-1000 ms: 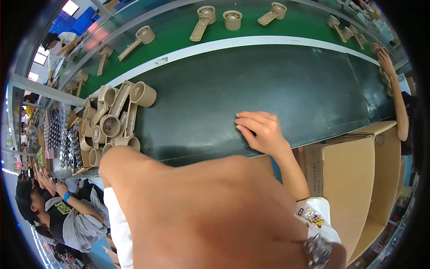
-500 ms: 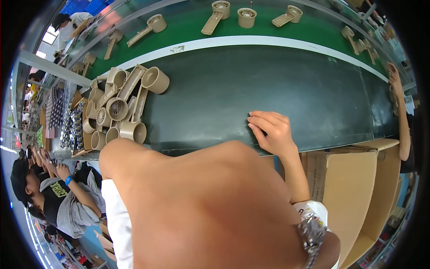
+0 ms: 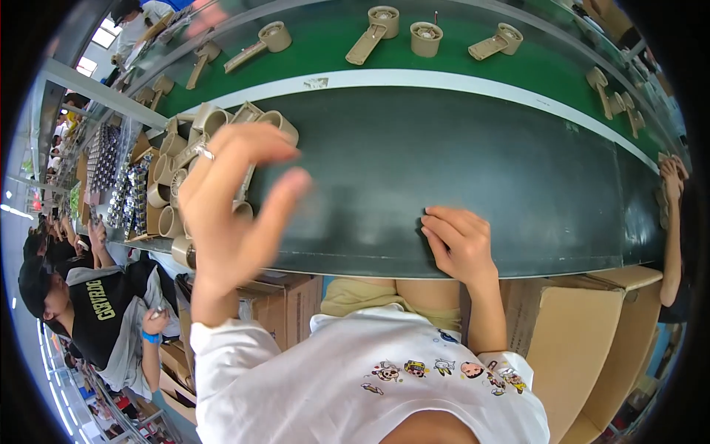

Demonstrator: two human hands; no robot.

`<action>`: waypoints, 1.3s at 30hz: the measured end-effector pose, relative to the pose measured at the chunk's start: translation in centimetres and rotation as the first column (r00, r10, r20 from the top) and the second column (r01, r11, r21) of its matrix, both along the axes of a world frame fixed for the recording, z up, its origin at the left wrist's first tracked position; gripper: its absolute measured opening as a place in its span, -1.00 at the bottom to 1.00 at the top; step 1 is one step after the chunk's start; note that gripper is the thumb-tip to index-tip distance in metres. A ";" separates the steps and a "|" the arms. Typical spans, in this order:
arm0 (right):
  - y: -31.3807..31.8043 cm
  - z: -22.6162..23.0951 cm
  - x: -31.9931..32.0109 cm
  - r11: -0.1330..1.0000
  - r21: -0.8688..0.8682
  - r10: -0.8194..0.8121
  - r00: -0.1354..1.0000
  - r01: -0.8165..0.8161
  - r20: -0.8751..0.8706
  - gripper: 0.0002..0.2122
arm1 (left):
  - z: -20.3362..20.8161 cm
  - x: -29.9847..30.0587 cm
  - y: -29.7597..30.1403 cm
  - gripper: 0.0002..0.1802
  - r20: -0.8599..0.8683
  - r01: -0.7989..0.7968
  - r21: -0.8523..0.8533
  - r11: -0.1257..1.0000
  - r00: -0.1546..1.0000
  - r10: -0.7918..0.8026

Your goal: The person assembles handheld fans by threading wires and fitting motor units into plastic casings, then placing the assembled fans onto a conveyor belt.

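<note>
My left hand [image 3: 233, 203], a ring on one finger, is raised in front of a pile of beige plastic fan housings [image 3: 211, 118]. Its thumb and fingers are spread apart, a little smeared by motion, and nothing shows between them. Behind it the housings lie heaped on the left of the dark work table [image 3: 370, 163]; some have round cups with slatted grilles, others long handles. My right hand [image 3: 462, 240] is over the table's near edge, right of the middle, its fingers curled together. A tiny dark speck shows at its fingertips, too small to name.
Beyond a white rail [image 3: 414, 74], a green conveyor belt [image 3: 318, 55] carries several beige fan parts. An open cardboard box [image 3: 569, 325] stands at the near right. Rows of small metallic parts [image 3: 129, 200] lie far left. Co-workers [image 3: 96, 296] sit left; another person's arm [image 3: 671, 237] reaches in right.
The arm and wristwatch that filled the lower middle are gone from there. My left hand is now raised at the pile. My right hand stays by the near edge, fingers still curled.
</note>
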State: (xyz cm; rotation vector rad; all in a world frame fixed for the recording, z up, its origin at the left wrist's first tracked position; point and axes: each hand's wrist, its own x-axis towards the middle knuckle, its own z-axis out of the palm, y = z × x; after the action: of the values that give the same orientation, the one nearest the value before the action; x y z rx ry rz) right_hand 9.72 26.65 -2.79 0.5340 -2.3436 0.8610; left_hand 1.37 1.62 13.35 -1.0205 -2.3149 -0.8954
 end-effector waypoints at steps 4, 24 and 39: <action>-0.2 -0.1 0.2 1.000 0.005 0.021 1.000 -0.021 0.013 -0.88 | -6.9 -3.3 -5.4 -0.60 -0.051 -0.534 -0.345 0.772 0.832 0.552; 0.1 -0.1 0.5 0.996 -0.083 0.038 0.998 -0.042 -0.051 -0.94 | -9.3 -9.0 -5.1 -0.43 0.266 -0.036 -0.395 0.918 0.952 0.152; -1.9 1.0 2.8 0.979 -0.204 0.017 1.000 -0.018 -0.005 -0.36 | -9.2 -2.5 -0.3 -0.76 0.667 -0.106 0.552 0.827 0.651 -0.363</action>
State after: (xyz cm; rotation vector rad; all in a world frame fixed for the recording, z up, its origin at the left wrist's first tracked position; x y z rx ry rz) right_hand 12.56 24.75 -1.83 0.4699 -2.2179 1.0928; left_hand -1.10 1.28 4.12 -0.6039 -2.2940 -2.2634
